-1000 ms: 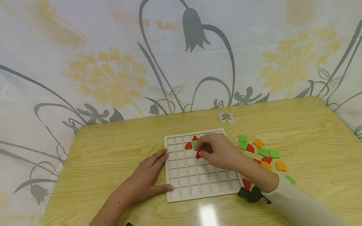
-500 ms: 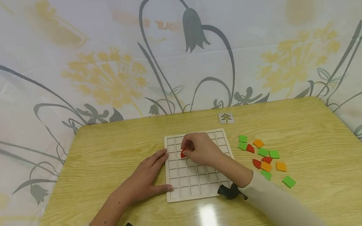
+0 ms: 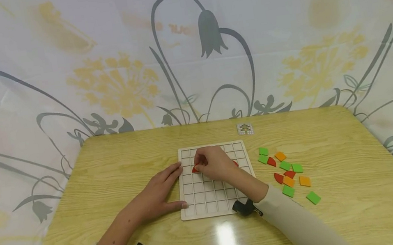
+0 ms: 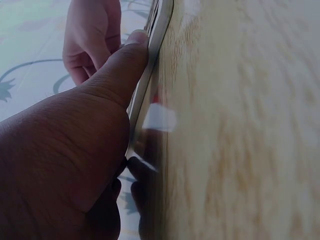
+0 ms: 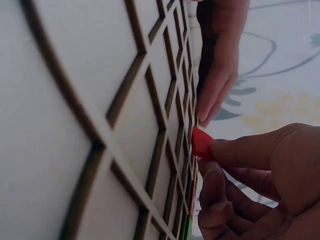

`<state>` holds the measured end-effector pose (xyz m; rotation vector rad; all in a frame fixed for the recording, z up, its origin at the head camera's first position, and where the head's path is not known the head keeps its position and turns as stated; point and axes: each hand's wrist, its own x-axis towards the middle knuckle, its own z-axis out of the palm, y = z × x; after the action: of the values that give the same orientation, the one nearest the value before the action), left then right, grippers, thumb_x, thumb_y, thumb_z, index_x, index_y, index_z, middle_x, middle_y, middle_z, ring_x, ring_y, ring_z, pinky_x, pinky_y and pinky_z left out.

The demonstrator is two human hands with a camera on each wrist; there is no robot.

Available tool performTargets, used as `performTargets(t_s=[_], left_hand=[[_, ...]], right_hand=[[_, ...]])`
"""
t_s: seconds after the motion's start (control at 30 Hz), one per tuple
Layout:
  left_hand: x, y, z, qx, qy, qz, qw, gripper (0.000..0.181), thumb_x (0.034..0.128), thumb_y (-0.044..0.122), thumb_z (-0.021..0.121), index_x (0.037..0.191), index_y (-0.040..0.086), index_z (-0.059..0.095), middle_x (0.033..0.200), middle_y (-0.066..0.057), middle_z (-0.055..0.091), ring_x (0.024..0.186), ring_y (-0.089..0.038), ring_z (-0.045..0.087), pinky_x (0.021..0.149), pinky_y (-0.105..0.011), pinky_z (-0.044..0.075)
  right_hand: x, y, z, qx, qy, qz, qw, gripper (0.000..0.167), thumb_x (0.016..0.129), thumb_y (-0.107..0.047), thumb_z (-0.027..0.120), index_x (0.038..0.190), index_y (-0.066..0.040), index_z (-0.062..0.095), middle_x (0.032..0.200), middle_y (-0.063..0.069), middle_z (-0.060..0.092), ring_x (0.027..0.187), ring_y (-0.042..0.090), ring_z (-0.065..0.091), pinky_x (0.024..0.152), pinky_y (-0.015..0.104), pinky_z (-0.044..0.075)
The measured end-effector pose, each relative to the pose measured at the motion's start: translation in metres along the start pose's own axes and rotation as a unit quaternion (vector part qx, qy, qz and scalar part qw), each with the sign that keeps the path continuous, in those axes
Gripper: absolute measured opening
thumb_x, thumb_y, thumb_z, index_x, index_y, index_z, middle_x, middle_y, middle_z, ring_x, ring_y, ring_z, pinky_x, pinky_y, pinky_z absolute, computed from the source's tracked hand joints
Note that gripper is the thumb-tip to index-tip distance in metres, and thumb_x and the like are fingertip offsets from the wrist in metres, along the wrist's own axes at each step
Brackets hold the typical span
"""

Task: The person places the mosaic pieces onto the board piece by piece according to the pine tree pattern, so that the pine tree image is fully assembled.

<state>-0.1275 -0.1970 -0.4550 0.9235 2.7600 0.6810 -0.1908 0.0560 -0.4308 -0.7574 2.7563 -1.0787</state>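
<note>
A white grid board [image 3: 210, 197] with square cells lies on the table. My left hand [image 3: 159, 191] rests at its left edge, thumb and fingertips touching the rim, fingers mostly straight. Over the upper left cells, my right hand [image 3: 214, 163] pinches a red quarter-circle tile [image 5: 201, 144] between thumb and fingers. In the right wrist view that tile stands tilted against the grid. Another red tile [image 3: 236, 163] shows on the board just right of my right hand. The hand hides most of the upper middle cells; red and green edges peek out below it in the right wrist view.
Loose green tiles [image 3: 289, 191], orange tiles [image 3: 305, 181] and red tiles [image 3: 278, 178] lie scattered right of the board. A small pattern card [image 3: 245, 129] lies behind the board. A patterned cloth [image 3: 190, 77] hangs beyond the table's far edge.
My right hand has moved left across the board with the red quarter-circle tile, now over a cell nearer the left side. My left hand has stayed at the board's edge.
</note>
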Motion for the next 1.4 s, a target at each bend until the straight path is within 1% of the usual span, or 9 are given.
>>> performTargets(t_s=[0.17,0.33,0.67,0.83,0.97,1.2,1.3,1.4], left_hand=[[0.000,-0.001,0.001,0.003,0.001,0.002,1.0000,0.102,0.0962,0.061,0.071,0.170,0.008,0.025,0.177,-0.008,0.018,0.159,-0.037,0.027,0.124,-0.059,0.031],[0.000,0.000,0.001,0.005,0.000,0.000,1.0000,0.102,0.0957,0.062,0.071,0.169,0.008,0.026,0.177,-0.007,0.018,0.159,-0.037,0.027,0.124,-0.059,0.031],[0.000,0.000,0.000,0.004,0.001,-0.001,1.0000,0.102,0.0957,0.061,0.072,0.170,0.009,0.026,0.177,-0.006,0.017,0.159,-0.037,0.027,0.124,-0.059,0.031],[0.000,0.001,0.000,0.004,0.000,-0.001,1.0000,0.101,0.0957,0.061,0.072,0.170,0.009,0.026,0.177,-0.006,0.017,0.159,-0.036,0.027,0.124,-0.058,0.031],[0.000,0.001,0.000,0.004,0.000,-0.001,1.0000,0.102,0.0952,0.062,0.072,0.170,0.009,0.026,0.177,-0.006,0.017,0.159,-0.036,0.027,0.124,-0.058,0.031],[0.001,0.000,0.001,0.006,0.000,-0.005,1.0000,0.103,0.0948,0.063,0.072,0.170,0.009,0.026,0.178,-0.004,0.017,0.159,-0.035,0.026,0.125,-0.058,0.030],[0.000,0.000,0.001,0.006,-0.003,-0.006,1.0000,0.102,0.0955,0.063,0.071,0.170,0.009,0.025,0.178,-0.005,0.016,0.160,-0.036,0.025,0.125,-0.058,0.030],[0.000,0.000,0.001,0.006,-0.005,-0.007,0.9999,0.102,0.0957,0.063,0.071,0.170,0.009,0.025,0.178,-0.005,0.016,0.160,-0.036,0.025,0.125,-0.059,0.030]], right_hand=[[0.001,0.002,0.003,-0.016,0.007,-0.016,0.9997,0.007,0.093,-0.004,0.079,0.089,-0.009,0.075,0.086,0.000,0.067,0.078,0.013,0.059,0.073,0.031,0.053],[0.001,0.003,0.003,-0.037,0.003,-0.013,0.9992,0.004,0.092,-0.004,0.078,0.094,-0.007,0.078,0.087,0.003,0.063,0.081,0.016,0.057,0.073,0.032,0.052],[0.000,0.000,0.002,-0.045,-0.006,-0.006,0.9989,0.008,0.093,-0.003,0.078,0.100,-0.004,0.080,0.090,0.005,0.067,0.084,0.020,0.062,0.079,0.036,0.056],[-0.003,0.000,0.000,-0.047,-0.003,-0.016,0.9988,0.010,0.093,0.001,0.074,0.100,-0.003,0.079,0.091,0.006,0.068,0.084,0.020,0.063,0.078,0.036,0.056],[-0.010,-0.001,-0.006,-0.042,-0.001,-0.017,0.9990,0.012,0.094,0.002,0.071,0.102,-0.003,0.078,0.092,0.005,0.068,0.084,0.018,0.062,0.077,0.035,0.055],[-0.034,-0.002,-0.023,-0.033,0.002,-0.021,0.9992,0.017,0.094,0.001,0.074,0.111,-0.002,0.075,0.089,0.001,0.065,0.071,0.012,0.055,0.067,0.029,0.050],[-0.046,0.001,-0.031,-0.027,0.009,-0.026,0.9993,0.020,0.093,0.000,0.076,0.114,0.000,0.073,0.090,0.001,0.064,0.069,0.010,0.054,0.065,0.028,0.050],[-0.057,0.004,-0.038,-0.024,0.017,-0.028,0.9992,0.024,0.093,-0.002,0.078,0.116,0.000,0.072,0.091,0.000,0.064,0.072,0.009,0.056,0.066,0.027,0.052]])
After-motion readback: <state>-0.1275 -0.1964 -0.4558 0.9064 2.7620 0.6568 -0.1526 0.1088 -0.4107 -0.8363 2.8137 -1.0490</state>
